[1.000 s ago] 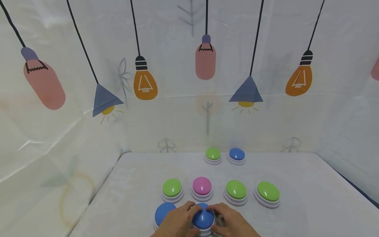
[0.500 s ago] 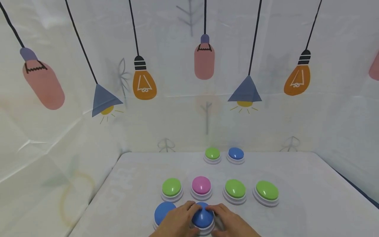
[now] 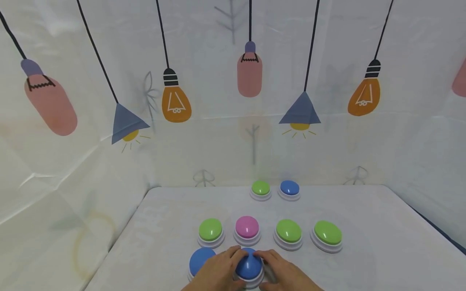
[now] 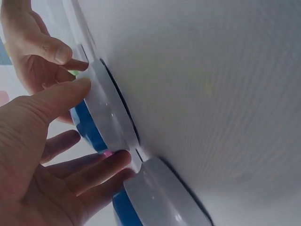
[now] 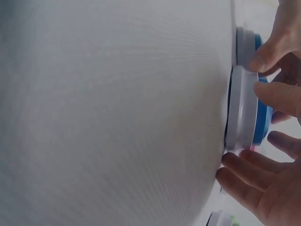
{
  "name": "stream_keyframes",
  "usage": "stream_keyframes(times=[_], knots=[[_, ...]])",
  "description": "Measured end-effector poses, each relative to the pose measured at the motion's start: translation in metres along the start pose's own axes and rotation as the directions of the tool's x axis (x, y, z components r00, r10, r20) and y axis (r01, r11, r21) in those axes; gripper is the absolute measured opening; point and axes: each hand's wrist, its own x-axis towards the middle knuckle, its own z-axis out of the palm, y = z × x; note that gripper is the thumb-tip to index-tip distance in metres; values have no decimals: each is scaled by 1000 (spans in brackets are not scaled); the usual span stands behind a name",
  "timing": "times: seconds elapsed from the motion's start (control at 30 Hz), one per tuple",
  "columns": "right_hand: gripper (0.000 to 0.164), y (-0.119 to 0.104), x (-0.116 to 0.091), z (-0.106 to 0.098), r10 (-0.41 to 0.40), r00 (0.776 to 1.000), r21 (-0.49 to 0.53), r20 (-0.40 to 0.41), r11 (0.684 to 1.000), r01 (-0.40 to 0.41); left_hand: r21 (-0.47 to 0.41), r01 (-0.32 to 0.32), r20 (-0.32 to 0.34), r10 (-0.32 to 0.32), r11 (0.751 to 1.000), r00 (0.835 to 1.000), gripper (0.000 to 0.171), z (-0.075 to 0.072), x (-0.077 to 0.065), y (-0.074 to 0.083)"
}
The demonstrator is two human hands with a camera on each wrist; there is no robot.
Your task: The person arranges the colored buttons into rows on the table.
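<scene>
A blue dome push button (image 3: 249, 264) on a round white base lies between both hands at the table's near side. My left hand (image 3: 218, 271) holds it from the left; in the left wrist view its thumb presses the white base (image 4: 106, 106) and its fingertips reach the base's other side. From the right, my right hand (image 3: 287, 275) curves around the same button, thumb near the rim and fingertips by the base's edge in the right wrist view. A second blue push button (image 3: 200, 260) stands just left, partly hidden behind the left hand.
Behind the hands runs a row of push buttons: green (image 3: 210, 229), pink (image 3: 247, 227), green (image 3: 289, 230) and green (image 3: 328, 232). Farther back stand a green button (image 3: 260, 188) and a blue button (image 3: 289, 188). A lamp-printed cloth (image 3: 218, 149) borders the white table (image 3: 160, 226).
The head view has shifted slightly. My right thumb sits a little lower beside the button's base than one second ago. The left hand and the buttons look unmoved.
</scene>
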Motion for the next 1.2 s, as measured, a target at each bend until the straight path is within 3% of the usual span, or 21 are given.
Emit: stream_keyframes(times=[0.13,0.47,0.67,0.8,0.97,1.2], knots=[[66,-1,-1,0,-19,999,-59,-36,998,17,7,7,14,-7,1000,1000,61,-3,0,0],[64,-3,-4,-4,-31,997,-76,-65,997,26,69,-78,-25,80,995,997,60,-8,0,-1],[64,-3,-4,-8,-39,996,-99,-85,995,31,136,-158,-100,172,978,980,62,-9,0,-2],[63,-3,-4,-12,-22,996,-72,-82,997,16,154,-154,-80,167,976,983,64,-15,3,-1],[63,-4,-6,-17,-73,991,-121,-111,991,59,192,-180,-108,203,965,973,66,-22,6,1],[63,-9,-7,-32,-112,973,-160,-201,984,81,175,-145,-124,168,974,978,63,-36,17,3]])
